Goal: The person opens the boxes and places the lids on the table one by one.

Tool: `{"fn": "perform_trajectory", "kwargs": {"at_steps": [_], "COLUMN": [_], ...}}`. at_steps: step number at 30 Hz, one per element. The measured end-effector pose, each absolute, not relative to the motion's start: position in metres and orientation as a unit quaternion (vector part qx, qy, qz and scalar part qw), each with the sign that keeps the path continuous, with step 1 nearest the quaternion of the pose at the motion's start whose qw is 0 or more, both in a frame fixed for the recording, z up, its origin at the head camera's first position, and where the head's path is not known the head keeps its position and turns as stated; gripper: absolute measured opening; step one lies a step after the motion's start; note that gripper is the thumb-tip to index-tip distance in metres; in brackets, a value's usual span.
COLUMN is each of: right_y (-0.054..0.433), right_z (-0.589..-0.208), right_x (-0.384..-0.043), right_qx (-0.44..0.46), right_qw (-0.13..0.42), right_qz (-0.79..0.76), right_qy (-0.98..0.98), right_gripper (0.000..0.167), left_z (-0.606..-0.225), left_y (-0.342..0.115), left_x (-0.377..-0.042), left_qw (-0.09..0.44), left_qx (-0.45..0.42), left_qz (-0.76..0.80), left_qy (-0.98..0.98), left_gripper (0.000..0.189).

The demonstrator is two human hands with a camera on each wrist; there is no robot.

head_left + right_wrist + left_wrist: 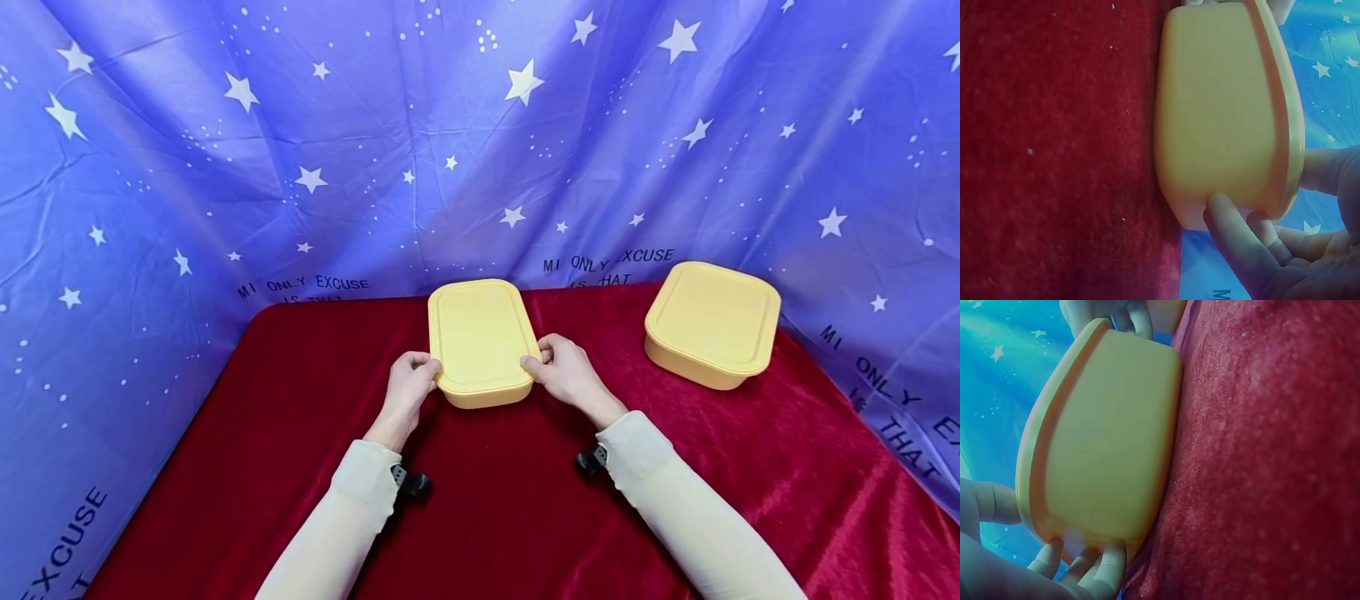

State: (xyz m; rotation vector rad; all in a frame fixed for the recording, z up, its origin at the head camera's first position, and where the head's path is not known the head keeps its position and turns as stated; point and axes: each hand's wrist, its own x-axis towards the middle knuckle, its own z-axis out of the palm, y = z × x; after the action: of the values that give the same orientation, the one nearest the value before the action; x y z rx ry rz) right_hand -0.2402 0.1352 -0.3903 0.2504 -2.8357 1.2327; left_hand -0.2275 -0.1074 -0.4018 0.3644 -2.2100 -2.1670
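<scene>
A yellow lidded food container (482,335) sits near the far edge of the red cloth, its lid on top. My left hand (411,382) grips its left side near the front corner, thumb at the lid's rim and fingers against the side wall. On the opposite side my right hand (567,371) holds it the same way, thumb over the lid edge. In the left wrist view the container's front wall (1110,431) faces the camera, its base along the cloth. The right wrist view shows the fingers (1235,231) beneath the rim.
A second yellow lidded container (714,321), squarer in shape, stands at the right on the red velvet cloth (480,500). Behind and at both sides hangs a blue curtain (420,125) with white stars and printed lettering.
</scene>
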Motion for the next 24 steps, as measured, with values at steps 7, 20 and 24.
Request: {"fn": "perform_trajectory", "kwargs": {"at_steps": [7, 20, 24], "right_y": [0.1342, 0.1313, 0.1309], "right_z": [-0.3898, -0.3920, -0.3908], "right_x": [-0.2397, -0.2407, -0.2404], "right_qx": [0.076, 0.078, 0.080], "right_qw": [0.019, 0.016, 0.016], "right_qz": [0.403, 0.409, 0.408], "right_qy": [-0.912, -0.909, -0.909], "right_gripper": [0.034, 0.033, 0.033], "left_z": [-0.4015, -0.4025, -0.4020], "left_y": [-0.1082, -0.1103, -0.1107], "left_x": [-0.2272, -0.2282, -0.2287], "left_qw": [0.015, 0.018, 0.019], "left_qx": [0.115, 0.122, 0.124], "left_qz": [-0.695, -0.694, -0.694], "left_qy": [-0.709, -0.709, -0.708], "left_gripper": [0.025, 0.026, 0.026]}}
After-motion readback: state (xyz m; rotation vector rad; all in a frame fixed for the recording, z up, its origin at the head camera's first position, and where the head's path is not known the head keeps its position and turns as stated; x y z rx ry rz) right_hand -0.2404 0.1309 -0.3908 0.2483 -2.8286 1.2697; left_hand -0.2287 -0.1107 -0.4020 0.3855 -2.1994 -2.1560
